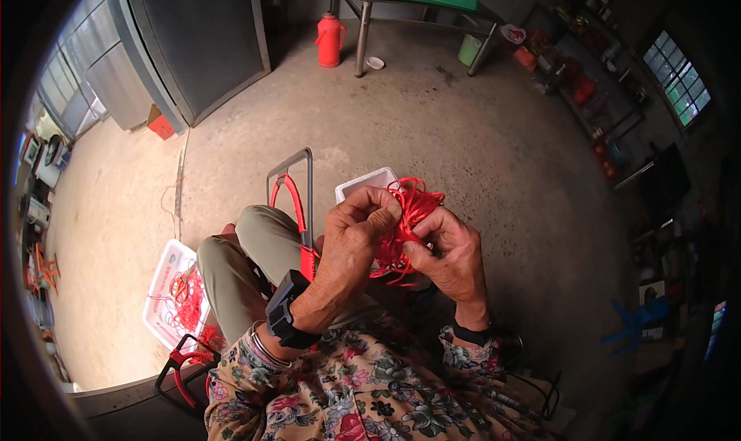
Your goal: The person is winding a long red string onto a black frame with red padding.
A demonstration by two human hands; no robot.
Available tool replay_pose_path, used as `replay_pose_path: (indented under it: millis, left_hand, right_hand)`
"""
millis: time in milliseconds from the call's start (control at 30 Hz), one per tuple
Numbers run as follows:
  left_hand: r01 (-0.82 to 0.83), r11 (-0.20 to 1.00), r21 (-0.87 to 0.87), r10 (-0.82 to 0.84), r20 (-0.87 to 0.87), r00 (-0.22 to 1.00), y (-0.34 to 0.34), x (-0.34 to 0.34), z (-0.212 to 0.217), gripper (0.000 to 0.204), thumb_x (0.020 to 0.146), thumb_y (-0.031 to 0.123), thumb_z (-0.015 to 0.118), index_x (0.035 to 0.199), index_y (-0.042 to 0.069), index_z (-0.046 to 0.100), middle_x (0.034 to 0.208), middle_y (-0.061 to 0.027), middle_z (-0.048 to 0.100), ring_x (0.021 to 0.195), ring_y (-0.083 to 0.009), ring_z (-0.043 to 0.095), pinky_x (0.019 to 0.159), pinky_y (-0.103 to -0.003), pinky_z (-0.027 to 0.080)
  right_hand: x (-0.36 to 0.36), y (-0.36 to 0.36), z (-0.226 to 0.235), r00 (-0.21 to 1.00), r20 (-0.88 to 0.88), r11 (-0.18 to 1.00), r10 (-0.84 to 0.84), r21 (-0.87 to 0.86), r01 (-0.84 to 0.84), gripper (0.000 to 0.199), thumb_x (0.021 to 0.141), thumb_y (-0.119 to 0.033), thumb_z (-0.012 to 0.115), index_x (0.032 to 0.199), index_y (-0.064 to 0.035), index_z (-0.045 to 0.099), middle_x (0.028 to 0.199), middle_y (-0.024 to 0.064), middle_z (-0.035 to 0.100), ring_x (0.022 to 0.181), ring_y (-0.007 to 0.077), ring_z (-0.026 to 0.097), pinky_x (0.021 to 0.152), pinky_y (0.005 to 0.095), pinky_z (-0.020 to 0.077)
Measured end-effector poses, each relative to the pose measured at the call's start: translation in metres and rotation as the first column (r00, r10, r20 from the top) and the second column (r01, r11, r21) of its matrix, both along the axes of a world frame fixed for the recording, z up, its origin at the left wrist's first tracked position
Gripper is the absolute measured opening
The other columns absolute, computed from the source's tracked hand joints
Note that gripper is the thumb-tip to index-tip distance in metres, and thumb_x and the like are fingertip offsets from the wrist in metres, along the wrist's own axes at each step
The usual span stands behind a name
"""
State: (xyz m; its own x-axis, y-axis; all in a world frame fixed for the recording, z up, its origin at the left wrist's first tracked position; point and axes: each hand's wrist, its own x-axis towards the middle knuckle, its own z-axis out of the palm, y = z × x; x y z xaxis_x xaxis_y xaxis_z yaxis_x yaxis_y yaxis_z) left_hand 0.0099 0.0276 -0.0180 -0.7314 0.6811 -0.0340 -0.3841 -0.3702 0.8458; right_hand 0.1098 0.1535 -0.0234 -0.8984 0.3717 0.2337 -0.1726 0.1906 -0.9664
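Observation:
A bundle of thin red cord hangs in loops between my two hands, above my lap. My left hand pinches its upper left side with thumb and forefinger. On the other side, my right hand grips the cord lower down, thumb and fingers closed. Just beyond the bundle stands a white plastic container, partly covered by my left hand and the cord. A grey metal frame with a red cord strap rises beside my left knee, left of my hands.
A white basket with tangled red cord and orange-handled scissors sits on the floor at my left. Farther off are a red thermos, a metal-legged table and a green bin. Cluttered shelves line the right wall.

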Motion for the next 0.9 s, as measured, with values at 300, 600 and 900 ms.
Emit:
replay_pose_path:
  millis: [300, 600, 900]
  left_hand:
    - [-0.034, 0.999, 0.023, 0.038, -0.164, 0.986, 0.000, 0.001, -0.003, 0.005, 0.089, 0.005, 0.061, 0.090, 0.001, 0.059, 0.083, -0.0001, 0.061, 0.072, -0.0042, 0.053, 0.060, -0.018, 0.043]
    - [-0.037, 0.999, 0.010, 0.038, -0.293, 0.955, 0.007, 0.018, -0.006, 0.008, 0.089, 0.000, 0.059, 0.097, -0.001, 0.058, 0.092, -0.0022, 0.062, 0.082, -0.0083, 0.058, 0.074, -0.022, 0.047]
    - [-0.071, 0.874, -0.480, -0.251, -0.573, 0.780, -0.019, -0.008, -0.037, 0.035, 0.094, 0.028, 0.058, 0.107, -0.004, 0.059, 0.088, -0.0073, 0.063, 0.074, -0.0118, 0.058, 0.066, -0.027, 0.048]
  right_hand:
    - [0.003, 0.011, -0.008, 0.988, 0.078, 0.974, 0.133, -0.196, -0.115, 0.034, 0.084, -0.028, 0.070, 0.101, -0.0017, 0.058, 0.094, 0.0026, 0.062, 0.085, 0.0097, 0.056, 0.076, 0.0252, 0.0473]
    - [-0.013, 0.001, -0.014, 0.996, -0.056, 0.794, 0.071, -0.602, -0.090, 0.044, 0.096, -0.036, 0.050, 0.119, 0.0008, 0.053, 0.114, 0.0104, 0.060, 0.108, 0.0192, 0.056, 0.097, 0.0336, 0.0419]
    - [0.022, 0.133, 0.029, 0.868, -0.461, 0.726, -0.185, -0.659, -0.196, 0.025, 0.100, -0.029, 0.044, 0.097, -0.0082, 0.056, 0.061, -0.0054, 0.033, 0.051, 0.0060, 0.033, 0.046, 0.0222, 0.0288]
